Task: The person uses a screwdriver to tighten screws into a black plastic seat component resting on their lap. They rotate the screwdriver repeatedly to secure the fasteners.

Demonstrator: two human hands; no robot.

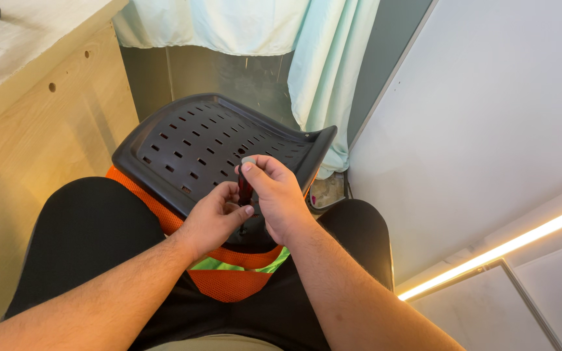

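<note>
Pale green curtains [255, 26] and a wooden cabinet [47, 130] are seen behind a black perforated chair seat [190, 146], which is propped on the person's lap over an orange mesh vest [229, 283]. A small screwdriver with a dark red handle [245, 188] is held upright against the seat's near edge. The right hand [278, 198] is closed around its handle, thumb near the grey cap. The left hand [213, 218] is pinched shut lower on the tool.
</note>
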